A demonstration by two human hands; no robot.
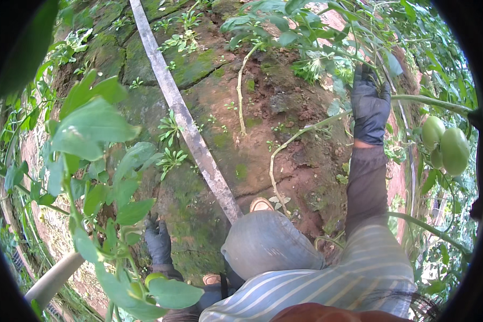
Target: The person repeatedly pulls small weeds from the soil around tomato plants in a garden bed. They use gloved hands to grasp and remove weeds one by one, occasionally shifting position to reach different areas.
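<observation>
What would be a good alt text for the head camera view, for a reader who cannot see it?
A person's dark-gloved right hand is among leafy stems at upper right, its grip unclear, near green fruits. The gloved left hand is lower, by foliage at left. A long grey strip runs over mossy, cracked ground.

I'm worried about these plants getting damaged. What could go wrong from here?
The right hand is up among stems; a hard pull there might snap one. Green fruits hang to the right of that hand and could be knocked off if the arm swings outward. Broad leaves partly hide the left arm; they might tear if it lifts quickly.
</observation>
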